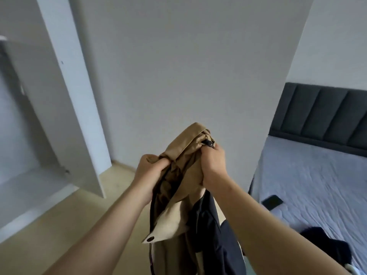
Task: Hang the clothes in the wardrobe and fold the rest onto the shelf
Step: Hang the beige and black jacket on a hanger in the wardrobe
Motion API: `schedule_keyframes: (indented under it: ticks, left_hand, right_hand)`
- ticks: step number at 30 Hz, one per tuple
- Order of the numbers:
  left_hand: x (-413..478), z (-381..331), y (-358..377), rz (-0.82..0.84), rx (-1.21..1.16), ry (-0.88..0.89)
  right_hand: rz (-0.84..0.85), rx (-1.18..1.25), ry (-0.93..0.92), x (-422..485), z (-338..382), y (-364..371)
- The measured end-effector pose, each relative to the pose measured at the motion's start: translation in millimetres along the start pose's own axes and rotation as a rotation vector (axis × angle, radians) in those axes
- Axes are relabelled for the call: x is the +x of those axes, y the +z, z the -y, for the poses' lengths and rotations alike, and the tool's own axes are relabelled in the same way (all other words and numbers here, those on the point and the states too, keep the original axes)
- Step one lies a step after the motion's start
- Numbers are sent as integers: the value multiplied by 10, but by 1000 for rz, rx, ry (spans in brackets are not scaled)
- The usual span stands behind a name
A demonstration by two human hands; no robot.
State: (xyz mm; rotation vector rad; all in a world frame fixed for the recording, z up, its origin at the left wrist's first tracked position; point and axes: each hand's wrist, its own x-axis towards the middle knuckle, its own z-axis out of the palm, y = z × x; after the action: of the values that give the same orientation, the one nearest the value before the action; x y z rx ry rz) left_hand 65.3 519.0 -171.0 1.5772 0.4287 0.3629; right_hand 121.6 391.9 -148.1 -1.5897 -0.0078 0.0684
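Grip check: your left hand (pixel 152 171) is fisted on bunched fabric of tan coat (pixel 184 175). Your right hand (pixel 213 165) is clenched on opposite side near collar, also pinching small black piece (pixel 208 143), maybe hanger hook, cannot tell. Dark garment (pixel 208 225) dangles below right wrist. Coat is raised before plain wall.

Likely step: find shoulders, spread collar and seat coat squarely before you turn to open wardrobe (pixel 39 126) at left. Bed (pixel 317 185) at right holds more dark clothes (pixel 325 243).
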Motion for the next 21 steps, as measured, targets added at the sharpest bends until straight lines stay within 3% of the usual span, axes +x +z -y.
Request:
schedule_keyframes:
  ticks: [15,21]
  left_hand:
    - [756,181,-3042,-351,93,-130]
    - [975,390,-4067,-508,193,-388]
  right_hand:
    - [329,139,-25,-134,278,3156]
    - [485,100,-43,-126,391,4121]
